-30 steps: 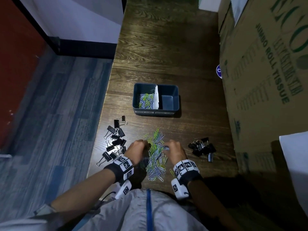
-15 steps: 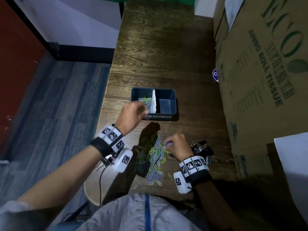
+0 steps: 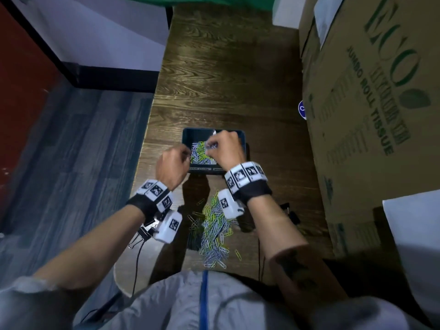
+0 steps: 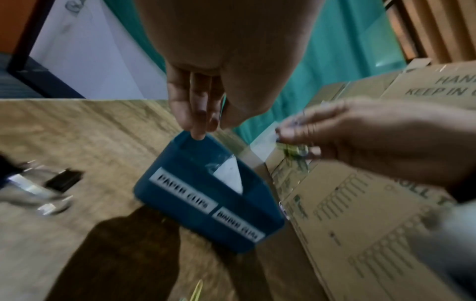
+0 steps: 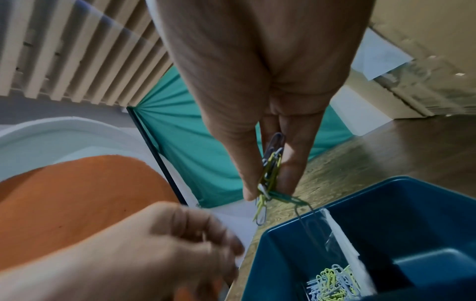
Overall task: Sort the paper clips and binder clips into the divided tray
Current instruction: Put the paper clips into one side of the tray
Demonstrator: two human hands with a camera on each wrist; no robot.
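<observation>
Right hand (image 5: pixel 268 163) now dangles paper clips (image 5: pixel 270 173) lengthwise downward.

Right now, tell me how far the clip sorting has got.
Done: some paper clips lie in the tray's left compartment. In hand: the right hand pinches a bunch above it. Left: the pile on the table and all binder clips; the right compartment looks empty.

Blue divided tray (image 3: pixel 241 139) upright on table, paper clips (image 3: pixel 199 152) filling its left compartment.
</observation>
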